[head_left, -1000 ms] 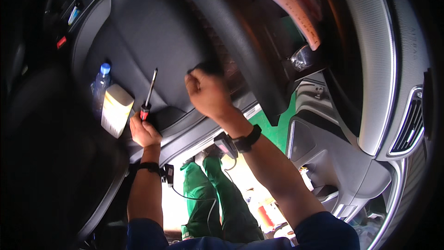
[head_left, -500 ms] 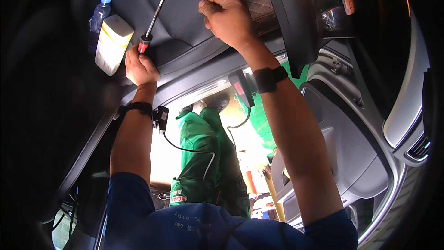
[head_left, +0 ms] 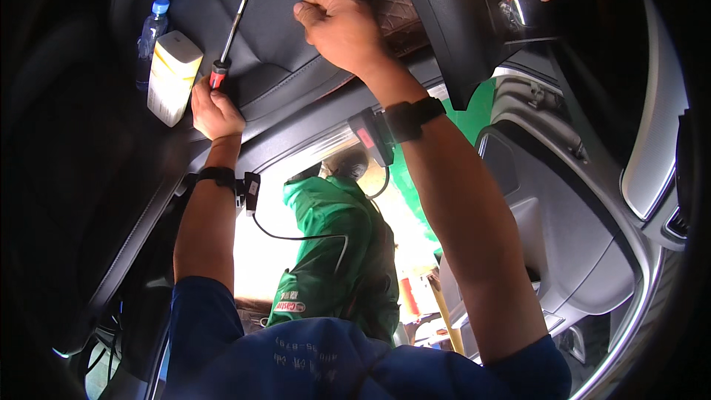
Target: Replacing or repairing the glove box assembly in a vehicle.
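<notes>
My left hand (head_left: 217, 113) is closed round the red and black handle of a screwdriver (head_left: 219, 68), whose metal shaft points up and away over the dark car seat (head_left: 200, 0). Just left of that hand stands a white and yellow carton (head_left: 175, 78). Behind the carton is a clear plastic bottle (head_left: 152, 35) with a blue cap. Farther right, my right hand (head_left: 341, 26) is curled into a fist over the seat. Its fingers hide whatever they may hold.
A brown quilted mat (head_left: 389, 11) lies beyond my right hand. The open car door (head_left: 563, 215) is at the right, and the door sill (head_left: 307, 150) runs below my hands. Straps on both wrists carry small devices, a cable (head_left: 296, 238) hanging from the left one.
The whole view has shifted a little, so the seat, bottle and carton sit farther left. Both hands keep nearly the same pose, with the screwdriver still in the left.
</notes>
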The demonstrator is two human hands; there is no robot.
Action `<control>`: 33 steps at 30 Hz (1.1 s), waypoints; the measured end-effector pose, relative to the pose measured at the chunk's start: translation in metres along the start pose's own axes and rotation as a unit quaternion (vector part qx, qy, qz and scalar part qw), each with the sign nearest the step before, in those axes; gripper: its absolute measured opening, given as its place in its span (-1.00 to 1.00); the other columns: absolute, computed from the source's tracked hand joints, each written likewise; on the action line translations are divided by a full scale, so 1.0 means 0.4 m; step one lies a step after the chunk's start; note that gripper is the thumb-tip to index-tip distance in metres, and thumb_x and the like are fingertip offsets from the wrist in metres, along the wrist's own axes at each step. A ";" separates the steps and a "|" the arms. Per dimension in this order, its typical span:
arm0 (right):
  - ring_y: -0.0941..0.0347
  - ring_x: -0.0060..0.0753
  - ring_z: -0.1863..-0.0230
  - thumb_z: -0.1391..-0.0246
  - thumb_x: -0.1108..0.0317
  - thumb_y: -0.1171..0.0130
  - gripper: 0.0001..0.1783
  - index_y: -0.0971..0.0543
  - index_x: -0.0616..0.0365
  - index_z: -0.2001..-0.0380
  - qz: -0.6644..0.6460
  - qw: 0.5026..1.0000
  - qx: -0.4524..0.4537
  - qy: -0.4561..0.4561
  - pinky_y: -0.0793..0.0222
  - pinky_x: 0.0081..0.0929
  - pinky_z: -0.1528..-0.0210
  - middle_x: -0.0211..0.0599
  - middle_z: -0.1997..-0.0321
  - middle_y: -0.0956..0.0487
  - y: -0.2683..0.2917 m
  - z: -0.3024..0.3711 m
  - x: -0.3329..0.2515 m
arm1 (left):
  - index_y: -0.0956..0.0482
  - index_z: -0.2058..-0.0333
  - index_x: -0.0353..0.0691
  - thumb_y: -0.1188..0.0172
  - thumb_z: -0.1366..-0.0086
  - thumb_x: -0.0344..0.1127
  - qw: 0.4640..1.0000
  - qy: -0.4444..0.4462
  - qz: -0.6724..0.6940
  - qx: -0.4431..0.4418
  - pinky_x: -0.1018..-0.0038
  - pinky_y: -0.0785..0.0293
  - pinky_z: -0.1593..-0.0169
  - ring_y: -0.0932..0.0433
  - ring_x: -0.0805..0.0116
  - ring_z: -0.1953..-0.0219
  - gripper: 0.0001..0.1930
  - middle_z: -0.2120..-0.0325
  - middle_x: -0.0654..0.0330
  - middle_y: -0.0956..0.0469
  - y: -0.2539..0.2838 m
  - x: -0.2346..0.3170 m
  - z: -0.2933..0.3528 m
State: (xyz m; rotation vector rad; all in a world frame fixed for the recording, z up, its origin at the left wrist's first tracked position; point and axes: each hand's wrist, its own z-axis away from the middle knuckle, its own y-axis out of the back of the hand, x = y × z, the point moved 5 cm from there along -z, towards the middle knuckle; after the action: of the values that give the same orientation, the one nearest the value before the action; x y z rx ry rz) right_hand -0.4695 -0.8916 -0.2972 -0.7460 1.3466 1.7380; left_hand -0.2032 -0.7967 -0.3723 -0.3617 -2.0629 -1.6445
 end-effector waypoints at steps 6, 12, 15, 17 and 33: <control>-0.50 -0.27 0.56 -0.19 0.24 -0.22 -0.76 -0.63 0.23 0.38 0.005 0.999 0.017 0.029 -0.44 -0.36 0.39 -0.15 0.59 -0.57 -0.001 0.002 -0.023 | -0.52 0.01 -0.26 0.18 -0.33 -0.25 1.000 -0.022 0.002 0.014 0.10 -0.45 0.08 -0.55 -0.19 0.18 -0.61 0.21 -0.11 -0.58 0.012 0.005 -0.009; -0.60 -0.08 0.39 -0.10 0.25 -0.26 -0.79 -0.64 0.19 0.40 -0.007 0.994 -0.001 0.109 -0.49 -0.27 0.29 0.00 0.43 -0.62 0.011 0.008 -0.037 | -0.55 0.07 -0.37 0.09 -0.42 -0.22 0.995 -0.015 0.087 0.037 0.22 -0.45 0.10 -0.56 -0.05 0.23 -0.64 0.26 -0.09 -0.59 0.042 0.003 0.000; -0.63 -0.08 0.34 -0.07 0.25 -0.28 -0.79 -0.64 0.19 0.42 -0.017 0.991 -0.004 0.132 -0.52 -0.29 0.24 -0.03 0.43 -0.64 0.027 0.033 -0.034 | -0.56 0.15 -0.37 -0.04 -0.43 -0.17 0.980 0.059 0.188 -0.009 0.39 -0.41 0.25 -0.47 0.33 0.39 -0.67 0.43 0.15 -0.52 0.019 -0.018 0.012; -0.65 -0.10 0.33 -0.06 0.27 -0.28 -0.81 -0.63 0.18 0.42 -0.002 0.982 -0.009 0.186 -0.54 -0.26 0.23 -0.09 0.42 -0.66 0.003 0.047 -0.029 | -0.56 0.26 -0.28 -0.12 -0.42 -0.09 0.903 0.120 0.409 0.051 0.52 -0.26 0.37 -0.30 0.52 0.49 -0.68 0.54 0.32 -0.38 -0.008 -0.076 0.000; -0.57 0.20 0.44 0.10 0.43 -0.27 -0.85 -0.53 0.30 0.52 -0.014 0.954 0.067 0.293 -0.45 -0.14 0.44 0.15 0.55 -0.54 0.015 0.071 0.018 | -0.38 0.51 -0.14 -0.12 -0.29 -0.28 0.397 0.214 0.873 -0.185 0.49 -0.32 0.44 -0.40 0.36 0.53 -0.80 0.60 0.24 -0.41 -0.142 0.589 -0.353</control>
State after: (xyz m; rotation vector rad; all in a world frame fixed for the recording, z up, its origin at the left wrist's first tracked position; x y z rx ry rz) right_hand -0.4777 -0.8631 -0.2928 -1.2570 1.8096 1.4323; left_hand -0.4037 -0.9671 -0.2748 -1.3639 -0.0488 -0.4326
